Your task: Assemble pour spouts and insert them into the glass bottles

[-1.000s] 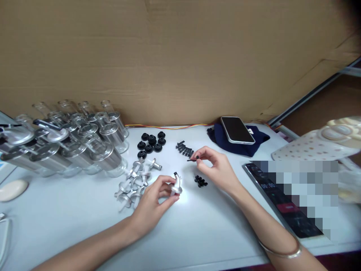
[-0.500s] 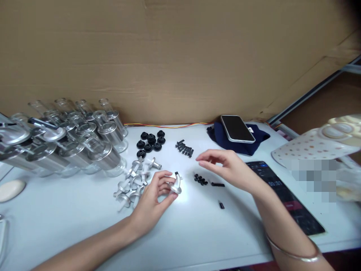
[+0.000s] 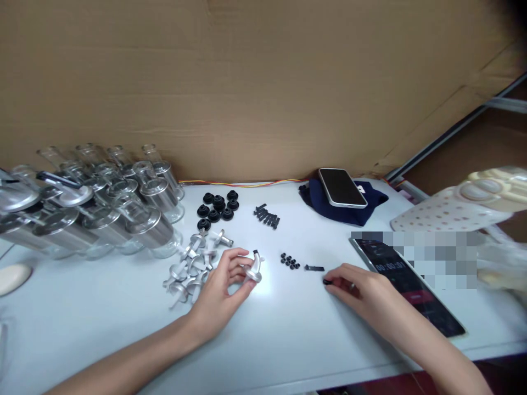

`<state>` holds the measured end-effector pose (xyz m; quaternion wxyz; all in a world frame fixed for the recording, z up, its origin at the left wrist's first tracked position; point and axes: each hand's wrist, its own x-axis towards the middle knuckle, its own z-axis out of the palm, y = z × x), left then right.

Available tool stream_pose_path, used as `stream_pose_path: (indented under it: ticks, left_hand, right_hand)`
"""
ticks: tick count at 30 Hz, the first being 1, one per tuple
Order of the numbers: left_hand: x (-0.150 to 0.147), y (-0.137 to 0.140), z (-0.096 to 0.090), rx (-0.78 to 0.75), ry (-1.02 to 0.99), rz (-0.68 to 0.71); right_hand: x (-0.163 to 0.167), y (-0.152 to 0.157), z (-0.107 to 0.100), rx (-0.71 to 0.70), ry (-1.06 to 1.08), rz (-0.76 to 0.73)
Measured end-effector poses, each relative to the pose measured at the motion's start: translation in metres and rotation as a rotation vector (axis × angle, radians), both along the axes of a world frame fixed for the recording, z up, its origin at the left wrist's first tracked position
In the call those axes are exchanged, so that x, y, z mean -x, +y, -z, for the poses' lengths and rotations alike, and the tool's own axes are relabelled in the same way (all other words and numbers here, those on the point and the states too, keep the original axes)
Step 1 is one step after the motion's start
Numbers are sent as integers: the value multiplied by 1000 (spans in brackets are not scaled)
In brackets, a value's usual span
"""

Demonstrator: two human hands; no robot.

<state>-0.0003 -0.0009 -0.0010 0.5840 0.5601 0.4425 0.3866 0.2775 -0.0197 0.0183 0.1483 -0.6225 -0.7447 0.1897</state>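
A silver pour spout (image 3: 254,271) with a black tip is pinched between the thumb and fingers of my left hand (image 3: 220,288), above the table. My right hand (image 3: 360,288) is closed on a small black cylindrical piece (image 3: 327,282), only partly visible at its fingertips. Left of that hand lie a short black strip-like part (image 3: 315,269) and a cluster of small black rings (image 3: 290,260). Beside my left hand is a pile of silver spout pieces (image 3: 193,266). Several black stepped stoppers (image 3: 218,206) and small black levers (image 3: 267,216) lie farther back.
Glass bottles with metal sleeves (image 3: 148,219) crowd the left, two topped with spouts. A phone (image 3: 342,187) rests on a dark blue cloth item (image 3: 370,200) at the back right. Another phone showing a timer (image 3: 432,307) lies at right, near a dotted white object (image 3: 428,211).
My right hand has moved down and toward me and taken hold of the small black piece that lay on the table. My left hand still holds the spout, almost unmoved.
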Motion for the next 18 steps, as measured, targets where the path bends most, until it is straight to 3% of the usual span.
stream_pose_path:
  ticks: [5, 9, 15, 18]
  left_hand:
    - [1, -1, -1, -2, -6, 4]
    - [1, -1, 0, 5, -11, 10]
    - [1, 1, 0, 7, -25, 11]
    - [0, 1, -1, 4, -29, 8]
  right_hand:
    - [18, -8, -5, -8, 109, -109]
    - [28, -5, -16, -93, 178, -153]
    - [23, 22, -18, -142, 127, -89]
    - [21, 40, -13, -127, 111, -126]
